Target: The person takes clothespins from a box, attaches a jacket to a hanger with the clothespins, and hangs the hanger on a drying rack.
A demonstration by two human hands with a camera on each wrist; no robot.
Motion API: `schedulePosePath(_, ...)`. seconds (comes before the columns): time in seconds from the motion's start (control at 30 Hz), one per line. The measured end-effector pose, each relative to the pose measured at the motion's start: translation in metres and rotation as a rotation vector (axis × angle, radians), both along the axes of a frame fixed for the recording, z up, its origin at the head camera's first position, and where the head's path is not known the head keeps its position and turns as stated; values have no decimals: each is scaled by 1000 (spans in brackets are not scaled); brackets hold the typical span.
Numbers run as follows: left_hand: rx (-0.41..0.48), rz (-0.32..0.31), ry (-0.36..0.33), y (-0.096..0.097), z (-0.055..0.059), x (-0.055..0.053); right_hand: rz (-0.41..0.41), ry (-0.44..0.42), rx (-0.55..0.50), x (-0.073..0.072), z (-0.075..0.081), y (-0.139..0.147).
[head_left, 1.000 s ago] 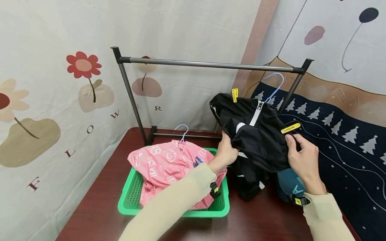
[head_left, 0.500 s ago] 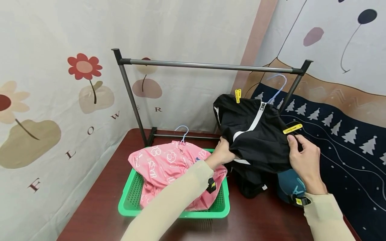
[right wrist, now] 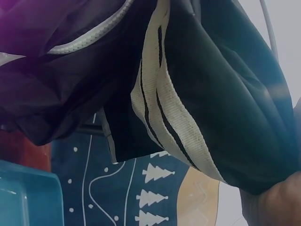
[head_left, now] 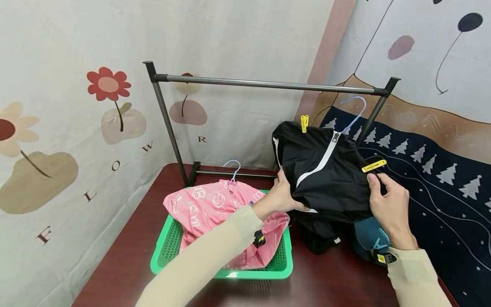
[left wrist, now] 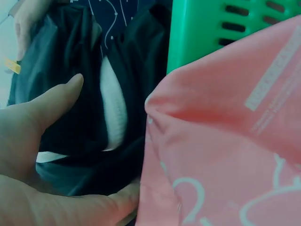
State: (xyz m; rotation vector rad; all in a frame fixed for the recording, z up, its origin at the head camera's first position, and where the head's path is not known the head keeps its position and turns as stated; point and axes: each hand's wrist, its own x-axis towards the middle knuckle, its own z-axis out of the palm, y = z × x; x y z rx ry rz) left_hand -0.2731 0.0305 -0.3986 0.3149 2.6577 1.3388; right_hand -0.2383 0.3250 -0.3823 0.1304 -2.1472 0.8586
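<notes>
A black zip-up jacket with white trim is on a pale blue hanger, below the right end of the rack bar. One yellow clothespin is on its left shoulder and another yellow clothespin on its right side. Just below that second clothespin, my right hand pinches the jacket's edge. My left hand is at the jacket's lower left edge, thumb and fingers spread against the fabric. In the left wrist view a gap shows between thumb and fingers, with black fabric behind.
A grey metal clothes rack stands on the dark red table. The green basket at its front left holds a pink printed garment on a hanger. A teal bin with light blue clips sits beside my right wrist.
The jacket has shifted slightly right and its front lies smoother, with the white zipper line more exposed. My left hand has moved a little left and its fingers have spread.
</notes>
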Motion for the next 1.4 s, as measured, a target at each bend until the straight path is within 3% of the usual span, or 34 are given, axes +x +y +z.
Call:
schedulePosePath(0.1,-9,-23,-28,-5,0,4,-1,-1,5,1,0,0)
schedulePosePath(0.2,-34,-51,-19,-9,-10,0,0,-1,8,1,0,1)
schedulePosePath(0.37,-55,-89,73,-18,-26,-4,1,-2,10,2,0,2)
schedulePosePath(0.6,-7,-113,97,-36,-1,21,8,0,20,2,0,2)
schedulePosePath(0.73,-40,-119,149,-45,4,27,12,3,20,2,0,3)
schedulePosePath(1.07,-34,-121,274,-71,11,28,19,13,24,3,-1,3)
schedulePosePath(1.4,-40,-61,427,-98,16,21,28,21,25,4,-4,3)
